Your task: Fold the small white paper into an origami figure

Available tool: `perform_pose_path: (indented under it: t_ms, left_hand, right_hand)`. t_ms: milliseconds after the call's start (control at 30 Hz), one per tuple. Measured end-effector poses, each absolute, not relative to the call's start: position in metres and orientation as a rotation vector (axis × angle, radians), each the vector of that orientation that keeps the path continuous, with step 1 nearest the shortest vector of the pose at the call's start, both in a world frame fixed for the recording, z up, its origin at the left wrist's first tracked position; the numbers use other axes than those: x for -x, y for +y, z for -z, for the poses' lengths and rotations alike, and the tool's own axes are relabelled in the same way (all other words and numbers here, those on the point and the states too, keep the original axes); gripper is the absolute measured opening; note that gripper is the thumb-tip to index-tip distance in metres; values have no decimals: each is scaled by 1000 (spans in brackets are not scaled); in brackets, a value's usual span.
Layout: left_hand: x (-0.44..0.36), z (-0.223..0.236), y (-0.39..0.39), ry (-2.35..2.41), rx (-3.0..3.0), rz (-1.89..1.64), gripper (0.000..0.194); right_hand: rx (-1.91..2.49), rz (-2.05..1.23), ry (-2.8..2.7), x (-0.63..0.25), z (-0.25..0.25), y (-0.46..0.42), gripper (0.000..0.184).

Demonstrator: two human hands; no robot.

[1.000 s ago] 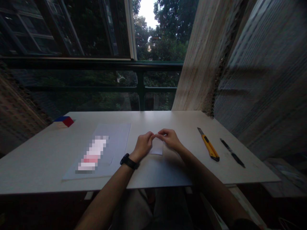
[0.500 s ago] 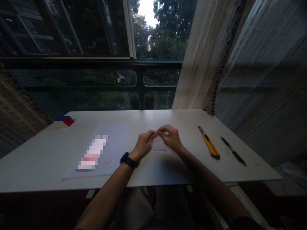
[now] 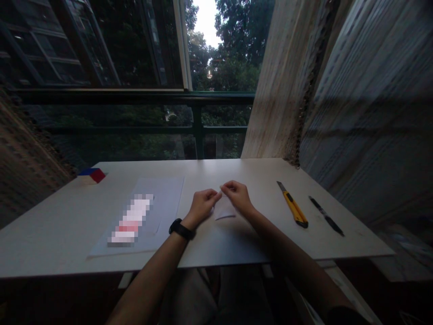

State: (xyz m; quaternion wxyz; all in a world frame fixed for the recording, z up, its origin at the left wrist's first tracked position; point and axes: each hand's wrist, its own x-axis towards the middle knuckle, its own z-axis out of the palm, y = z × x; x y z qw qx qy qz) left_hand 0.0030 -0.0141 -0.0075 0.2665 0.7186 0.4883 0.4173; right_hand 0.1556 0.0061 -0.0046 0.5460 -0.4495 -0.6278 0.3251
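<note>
At the middle of the white table point(image 3: 237, 243) my left hand point(image 3: 202, 206) and my right hand point(image 3: 238, 196) meet, fingertips pinched together on the top edge of a small white piece of paper point(image 3: 223, 211). The paper hangs tilted between the hands, just above the tabletop. A black watch sits on my left wrist.
A large white sheet point(image 3: 149, 212) with a blurred patch lies left of my hands. A yellow utility knife point(image 3: 292, 210) and a black pen point(image 3: 326, 215) lie to the right. A red and blue block point(image 3: 92, 175) sits at the far left corner. A railing and window stand behind.
The small paper was lowered out of sight behind the hands, then came back into view tilted; both hands kept their pinch and stayed near the same spot.
</note>
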Motion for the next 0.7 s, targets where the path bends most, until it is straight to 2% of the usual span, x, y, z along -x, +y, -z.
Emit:
perform_pose_path:
  t_ms: [267, 700]
  left_hand:
    - [-6, 8, -13, 1190, -1746, -971, 40]
    - [-3, 13, -9, 1231, -1925, -931, 39]
  right_hand:
    - [901, -1187, -1292, -160, 7, 11, 35]
    - [901, -1317, -1304, -160, 10, 10, 34]
